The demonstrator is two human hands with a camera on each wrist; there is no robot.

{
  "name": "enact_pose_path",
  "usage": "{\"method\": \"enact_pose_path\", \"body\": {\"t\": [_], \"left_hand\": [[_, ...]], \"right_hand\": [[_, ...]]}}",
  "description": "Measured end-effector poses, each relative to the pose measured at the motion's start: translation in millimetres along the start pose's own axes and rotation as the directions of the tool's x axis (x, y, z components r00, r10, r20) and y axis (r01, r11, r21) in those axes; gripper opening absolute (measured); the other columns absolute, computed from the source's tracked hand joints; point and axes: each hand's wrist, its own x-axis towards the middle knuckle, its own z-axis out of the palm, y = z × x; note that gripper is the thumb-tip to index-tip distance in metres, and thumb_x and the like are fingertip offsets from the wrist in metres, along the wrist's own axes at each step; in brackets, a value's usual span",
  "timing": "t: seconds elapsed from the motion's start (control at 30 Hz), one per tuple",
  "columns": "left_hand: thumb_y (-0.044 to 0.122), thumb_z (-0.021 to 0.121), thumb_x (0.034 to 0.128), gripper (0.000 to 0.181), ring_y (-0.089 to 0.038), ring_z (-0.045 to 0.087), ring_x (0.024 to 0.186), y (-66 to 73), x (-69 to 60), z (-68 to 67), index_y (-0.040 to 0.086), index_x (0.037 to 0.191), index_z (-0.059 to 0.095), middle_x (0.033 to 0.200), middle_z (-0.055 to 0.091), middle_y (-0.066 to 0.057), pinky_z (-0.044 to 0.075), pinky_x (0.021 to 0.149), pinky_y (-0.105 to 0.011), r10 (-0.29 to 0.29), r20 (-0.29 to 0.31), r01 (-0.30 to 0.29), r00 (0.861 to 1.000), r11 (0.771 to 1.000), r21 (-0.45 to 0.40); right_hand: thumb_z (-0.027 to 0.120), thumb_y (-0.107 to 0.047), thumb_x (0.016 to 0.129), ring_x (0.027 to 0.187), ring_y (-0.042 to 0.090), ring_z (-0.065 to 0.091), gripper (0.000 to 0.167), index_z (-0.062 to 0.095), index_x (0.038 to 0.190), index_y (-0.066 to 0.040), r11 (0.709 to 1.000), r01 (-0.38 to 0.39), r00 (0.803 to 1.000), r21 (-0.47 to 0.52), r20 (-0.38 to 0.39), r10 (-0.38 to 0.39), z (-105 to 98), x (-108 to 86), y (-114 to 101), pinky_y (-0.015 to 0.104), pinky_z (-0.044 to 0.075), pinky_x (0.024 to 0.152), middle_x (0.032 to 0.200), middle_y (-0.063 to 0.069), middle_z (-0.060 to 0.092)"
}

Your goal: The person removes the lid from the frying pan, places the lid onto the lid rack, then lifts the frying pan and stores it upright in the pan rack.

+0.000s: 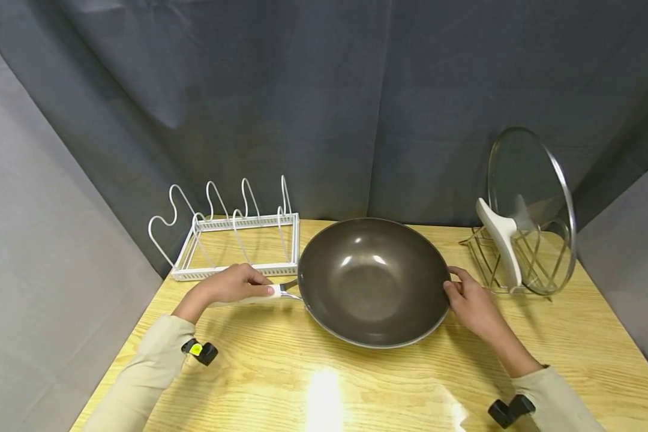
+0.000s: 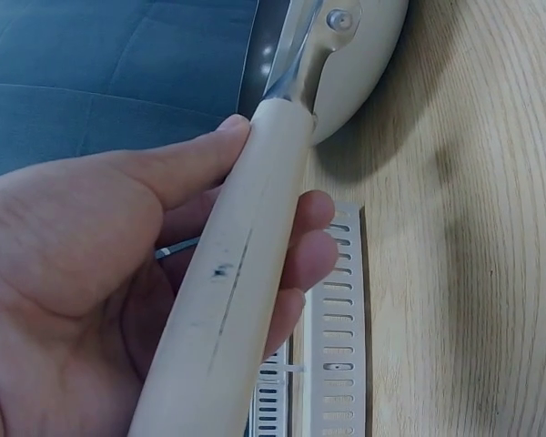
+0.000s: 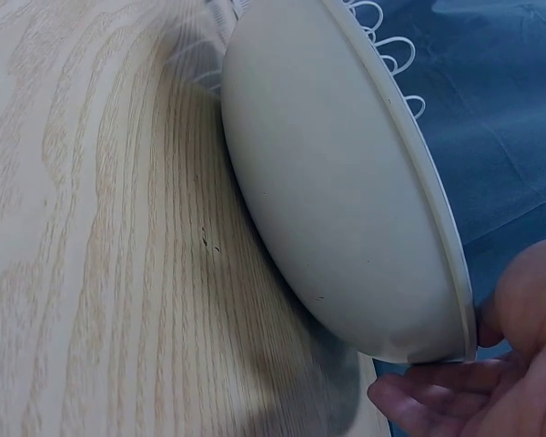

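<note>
Head view: two pale sleeves are running off the bottom of the frame, and the near edge of the tabletop is falling outside it. Small black devices are sitting at both wrists. The left hand is curling round the white handle of a dark-lined pan, thumb on one side and fingers on the other; its grip is hiding part of the handle, whose end is running out of the left wrist view. The right hand is pinching the pan opposite the handle, nearly closed, its thumb partly hidden in the right wrist view. The pan is sitting over the tabletop's middle, toward the far edge; whether its base is touching the wood is hard to tell. A white rack is standing by the far-left corner. Near the far-right corner a glass lid is standing tilted in a wire rack, whose bars are blurring behind the glass. Beyond the far edge a dark curtain is hanging, its top cut off
</note>
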Motion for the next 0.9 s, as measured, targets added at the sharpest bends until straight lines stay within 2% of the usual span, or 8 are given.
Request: {"method": "enact_pose_path", "body": {"t": [0.1, 0.27, 0.43, 0.53, 0.67, 0.77, 0.9], "left_hand": [[0.032, 0.064, 0.1021, 0.022, -0.007, 0.064, 0.089, 1.9, -1.2, -0.7, 0.02, 0.104, 0.082, 0.104, 0.076, 0.004, 0.053, 0.081, -0.034, -0.017, 0.003, 0.017, 1.0, 1.0, -0.003], [0.031, 0.065, 0.1014, 0.022, -0.01, 0.058, 0.077, 8.0, -1.8, -2.7, 0.017, 0.103, 0.082, 0.096, 0.076, 0.001, 0.049, 0.075, -0.033, -0.077, 0.016, 0.077, 0.997, 0.997, -0.02], [0.032, 0.067, 0.1005, 0.02, -0.008, 0.065, 0.086, 13.6, -3.0, -3.2, 0.019, 0.103, 0.082, 0.097, 0.077, 0.005, 0.054, 0.083, -0.036, -0.127, 0.003, 0.127, 0.992, 0.992, -0.004], [0.032, 0.067, 0.1, 0.021, -0.008, 0.067, 0.09, 16.3, -3.8, -2.9, 0.017, 0.105, 0.082, 0.098, 0.077, 0.005, 0.055, 0.087, -0.038, -0.126, -0.007, 0.126, 0.992, 0.992, 0.012], [0.029, 0.069, 0.0988, 0.02, -0.008, 0.064, 0.082, 21.4, -4.7, -1.7, 0.014, 0.102, 0.082, 0.093, 0.077, 0.004, 0.055, 0.08, -0.035, -0.112, -0.017, 0.112, 0.994, 0.993, 0.02], [0.029, 0.07, 0.0982, 0.019, -0.009, 0.062, 0.077, 25.2, -4.8, 0.1, 0.015, 0.1, 0.083, 0.09, 0.077, 0.004, 0.053, 0.076, -0.033, -0.123, -0.024, 0.123, 0.992, 0.992, 0.019], [0.031, 0.07, 0.0982, 0.02, -0.01, 0.067, 0.086, 29.1, -4.9, 1.8, 0.017, 0.1, 0.083, 0.097, 0.077, 0.004, 0.055, 0.083, -0.037, -0.175, -0.038, 0.176, 0.984, 0.984, 0.022]], "right_hand": [[0.042, -0.024, 0.11, 0.049, 0.013, 0.044, 0.047, 0.044, 0.145, 0.007, 1.0, 0.0, 1.0, 0.008, 0.008, 0.0, -0.3, 0.8, -0.5, 0.032, 0.034, 0.052, 0.064, -0.001, 0.053], [0.042, -0.023, 0.11, 0.05, 0.012, 0.044, 0.046, 0.044, 0.144, 0.008, 1.0, -0.003, 1.0, 0.024, 0.026, 0.003, -0.8, 3.3, -0.1, 0.031, 0.034, 0.05, 0.065, -0.001, 0.054], [0.042, -0.021, 0.11, 0.051, 0.013, 0.048, 0.046, 0.042, 0.145, 0.009, 1.0, -0.007, 0.999, 0.029, 0.048, 0.005, -1.3, 7.7, -0.4, 0.03, 0.036, 0.05, 0.067, 0.0, 0.057], [0.04, -0.022, 0.11, 0.054, 0.015, 0.053, 0.048, 0.039, 0.148, 0.009, 0.999, -0.016, 0.997, 0.032, 0.074, 0.013, -2.4, 12.0, -1.0, 0.031, 0.038, 0.05, 0.071, 0.003, 0.062], [0.038, -0.022, 0.111, 0.057, 0.017, 0.058, 0.049, 0.038, 0.149, 0.009, 0.999, -0.027, 0.996, 0.037, 0.086, 0.023, -3.7, 18.1, -1.2, 0.032, 0.041, 0.051, 0.084, 0.012, 0.071], [0.039, -0.021, 0.11, 0.059, 0.017, 0.058, 0.048, 0.039, 0.148, 0.009, 0.998, -0.034, 0.996, 0.043, 0.08, 0.031, -4.3, 21.9, -0.2, 0.031, 0.042, 0.052, 0.092, 0.016, 0.073], [0.039, -0.02, 0.11, 0.057, 0.016, 0.056, 0.047, 0.039, 0.147, 0.01, 0.998, -0.035, 0.996, 0.057, 0.084, 0.03, -3.8, 26.9, 2.3, 0.03, 0.041, 0.052, 0.088, 0.014, 0.071]]}}
